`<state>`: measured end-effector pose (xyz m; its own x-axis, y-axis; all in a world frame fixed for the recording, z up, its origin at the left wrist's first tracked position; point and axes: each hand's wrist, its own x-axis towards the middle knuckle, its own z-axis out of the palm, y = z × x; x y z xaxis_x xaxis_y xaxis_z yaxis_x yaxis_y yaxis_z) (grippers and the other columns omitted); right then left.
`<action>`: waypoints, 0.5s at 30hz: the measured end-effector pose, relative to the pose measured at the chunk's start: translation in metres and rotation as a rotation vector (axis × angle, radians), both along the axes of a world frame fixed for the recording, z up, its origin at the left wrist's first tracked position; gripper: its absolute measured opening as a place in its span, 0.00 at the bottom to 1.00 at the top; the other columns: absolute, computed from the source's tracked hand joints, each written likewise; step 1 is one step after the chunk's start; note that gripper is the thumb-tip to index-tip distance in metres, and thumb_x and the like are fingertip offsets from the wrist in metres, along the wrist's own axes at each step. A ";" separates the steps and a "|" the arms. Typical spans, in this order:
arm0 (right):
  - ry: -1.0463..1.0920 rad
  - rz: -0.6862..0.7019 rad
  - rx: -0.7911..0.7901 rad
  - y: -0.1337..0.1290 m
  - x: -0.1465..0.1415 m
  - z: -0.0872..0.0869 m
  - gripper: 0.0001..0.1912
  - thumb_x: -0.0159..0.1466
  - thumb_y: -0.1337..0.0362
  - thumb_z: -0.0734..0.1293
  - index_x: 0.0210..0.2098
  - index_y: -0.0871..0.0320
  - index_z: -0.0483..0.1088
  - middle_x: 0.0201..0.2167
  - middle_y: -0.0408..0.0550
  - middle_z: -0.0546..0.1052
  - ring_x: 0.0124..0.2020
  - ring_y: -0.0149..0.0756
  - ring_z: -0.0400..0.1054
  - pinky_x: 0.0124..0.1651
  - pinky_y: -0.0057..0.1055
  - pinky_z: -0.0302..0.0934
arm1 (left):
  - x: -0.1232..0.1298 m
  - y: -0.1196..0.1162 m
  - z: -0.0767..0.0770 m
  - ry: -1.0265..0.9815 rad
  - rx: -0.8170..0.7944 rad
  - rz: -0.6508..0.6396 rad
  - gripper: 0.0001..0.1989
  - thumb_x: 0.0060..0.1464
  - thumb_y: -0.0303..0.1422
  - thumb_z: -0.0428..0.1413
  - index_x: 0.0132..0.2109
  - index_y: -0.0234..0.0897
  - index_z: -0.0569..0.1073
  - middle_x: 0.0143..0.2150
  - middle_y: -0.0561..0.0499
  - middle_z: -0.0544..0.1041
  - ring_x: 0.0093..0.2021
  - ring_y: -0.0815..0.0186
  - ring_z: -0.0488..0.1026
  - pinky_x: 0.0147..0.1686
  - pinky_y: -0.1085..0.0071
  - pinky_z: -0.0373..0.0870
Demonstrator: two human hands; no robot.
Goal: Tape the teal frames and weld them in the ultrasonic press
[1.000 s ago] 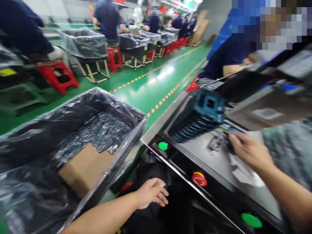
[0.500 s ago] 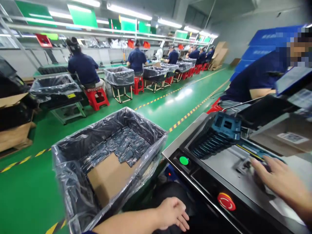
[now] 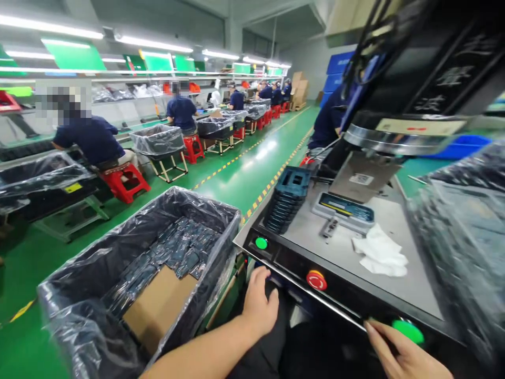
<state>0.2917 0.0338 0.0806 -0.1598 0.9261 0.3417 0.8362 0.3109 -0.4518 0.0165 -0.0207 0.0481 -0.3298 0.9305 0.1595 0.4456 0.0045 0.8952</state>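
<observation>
My left hand (image 3: 260,302) is empty, thumb apart from its loosely bent fingers, just below the front edge of a black control panel (image 3: 284,263). The left green button (image 3: 261,243) is a short way above it. My right hand (image 3: 406,350) is at the panel's front edge, beside the right green button (image 3: 408,330). Its fingers are partly bent and nothing shows in them. Behind the panel, a dark teal plastic part (image 3: 347,207) with a yellow strip lies in a light grey fixture (image 3: 315,207), under the press head (image 3: 398,138).
A red emergency button (image 3: 316,280) is between the green ones. A stack of teal plastic parts (image 3: 292,184) and a white cloth (image 3: 381,252) lie on the metal plate. At left is a plastic-lined bin (image 3: 94,258) holding wrapped parts and cardboard. Several co-workers (image 3: 87,131) sit beyond.
My right hand has come off the fixture area back to the panel's front edge. My left hand has risen toward the panel. The view has turned right, bringing in the press head.
</observation>
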 end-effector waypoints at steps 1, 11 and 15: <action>0.012 -0.014 -0.030 0.000 0.004 0.000 0.17 0.54 0.44 0.60 0.28 0.46 0.74 0.26 0.46 0.79 0.26 0.49 0.74 0.27 0.41 0.68 | 0.000 0.006 0.007 0.082 0.039 -0.020 0.25 0.54 0.29 0.50 0.59 0.31 0.61 0.63 0.37 0.58 0.64 0.57 0.55 0.63 0.59 0.52; -0.005 -0.099 -0.112 -0.012 -0.005 0.015 0.19 0.65 0.52 0.55 0.27 0.54 0.69 0.25 0.46 0.76 0.26 0.39 0.71 0.30 0.32 0.60 | 0.018 0.030 0.011 0.528 0.063 -0.041 0.39 0.54 0.32 0.52 0.67 0.28 0.44 0.70 0.35 0.35 0.69 0.50 0.39 0.64 0.52 0.48; -0.009 -0.067 -0.072 -0.015 -0.006 0.012 0.19 0.66 0.54 0.53 0.26 0.55 0.66 0.23 0.46 0.73 0.27 0.38 0.68 0.31 0.32 0.57 | 0.020 0.033 0.008 0.588 0.036 -0.006 0.41 0.53 0.33 0.53 0.68 0.28 0.42 0.70 0.34 0.30 0.69 0.46 0.36 0.63 0.50 0.48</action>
<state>0.2860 0.0188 0.0926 -0.0992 0.9569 0.2728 0.8580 0.2211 -0.4635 0.0367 0.0123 0.0565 -0.1712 0.9227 0.3454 0.8670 -0.0254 0.4976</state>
